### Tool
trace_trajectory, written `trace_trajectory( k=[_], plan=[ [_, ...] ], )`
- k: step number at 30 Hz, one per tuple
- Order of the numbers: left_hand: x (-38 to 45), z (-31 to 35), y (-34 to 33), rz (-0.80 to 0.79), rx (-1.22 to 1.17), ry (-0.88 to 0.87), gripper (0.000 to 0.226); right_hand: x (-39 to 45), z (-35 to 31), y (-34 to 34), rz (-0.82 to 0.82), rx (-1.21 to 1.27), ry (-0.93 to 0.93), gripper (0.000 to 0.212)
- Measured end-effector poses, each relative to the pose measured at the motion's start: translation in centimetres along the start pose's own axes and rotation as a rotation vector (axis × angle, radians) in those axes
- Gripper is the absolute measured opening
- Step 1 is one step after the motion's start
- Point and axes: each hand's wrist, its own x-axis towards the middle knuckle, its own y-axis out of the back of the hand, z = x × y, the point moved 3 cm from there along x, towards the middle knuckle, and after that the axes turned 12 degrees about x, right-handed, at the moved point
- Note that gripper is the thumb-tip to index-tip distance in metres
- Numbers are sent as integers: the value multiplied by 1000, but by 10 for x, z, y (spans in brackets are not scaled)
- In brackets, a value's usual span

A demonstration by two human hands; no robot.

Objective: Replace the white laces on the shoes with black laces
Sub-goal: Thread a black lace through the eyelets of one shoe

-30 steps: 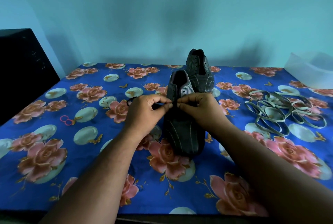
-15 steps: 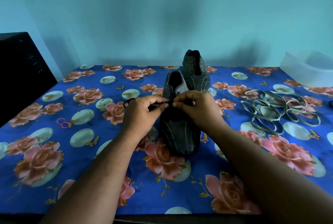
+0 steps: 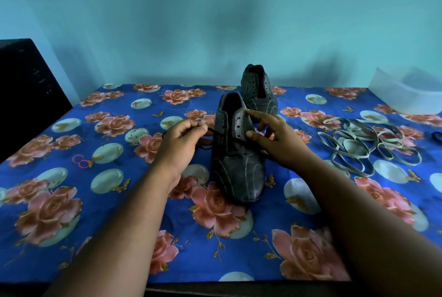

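Your left hand (image 3: 180, 142) sits just left of the nearer dark grey leather shoe (image 3: 235, 153), fingers curled in, with thumb and forefinger pinching the thin black lace (image 3: 216, 132) where it leaves the left row of eyelets. That lace runs from your fingertips across the shoe's lower eyelets, and a further loop of it trails on the cloth under your left hand. Your right hand (image 3: 277, 140) lies against the right side of the same shoe with the fingers spread and mostly straight; the forefinger reaches up to the striped tongue edge and the thumb rests on the right eyelet flap. Whether that hand has any lace in it you cannot tell from here. The shoe stands upright with its toe toward you on the blue cloth printed with pink roses (image 3: 119, 201). The second dark grey shoe (image 3: 257, 88) stands just behind it, toe also toward you, its eyelets unlaced. The removed pale flat laces (image 3: 368, 146) lie in a loose tangle on the cloth well to your right. Near the back right corner sits a translucent white plastic tub (image 3: 406, 93), and small pink rings (image 3: 80, 161) lie on the cloth to your left.
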Motion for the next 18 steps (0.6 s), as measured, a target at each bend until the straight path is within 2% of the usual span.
trace_trajectory(
  k=[3,6,9,14,16,18],
  plan=[
    [3,-1,6,86,-121,97,15,0,6,3,-28,76,-46,52],
    [8,-5,19,257,-204,171,13,-1,8,4,-43,143,-88,49],
    [8,-8,25,355,-51,143,6,-2,6,5,-39,185,-106,47],
    [3,-4,7,117,381,-183,51,-3,4,3,-45,197,-121,48],
    [1,-4,0,44,398,-297,43,-3,5,3,-52,192,-122,50],
    [1,-5,-4,-6,422,-349,18,-3,5,4,-52,195,-117,49]
  ],
)
